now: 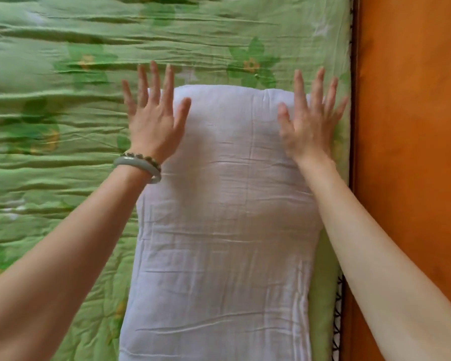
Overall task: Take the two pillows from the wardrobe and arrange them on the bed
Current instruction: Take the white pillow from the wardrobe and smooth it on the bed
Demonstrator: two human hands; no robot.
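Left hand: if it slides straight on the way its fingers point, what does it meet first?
The left hand, open at the white pillow's far left corner, would probably meet only the green floral bedcover; nothing else shows in that line.

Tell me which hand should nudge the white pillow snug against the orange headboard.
Left. The left hand sits on the pillow side away from the headboard, so it could probably push toward it; the right hand lies between them.

– Bright or dark?
– Bright all over, soft daylight, no hard shadows, no glare.
– Sharp?
– Smeared on the green bedsheet (50,105) at the left, fuzzy around the fingers (155,79) of both hands, clearer on the white pillow (224,204).
– Bent at the edges?
– A little, by the orange board (412,126)
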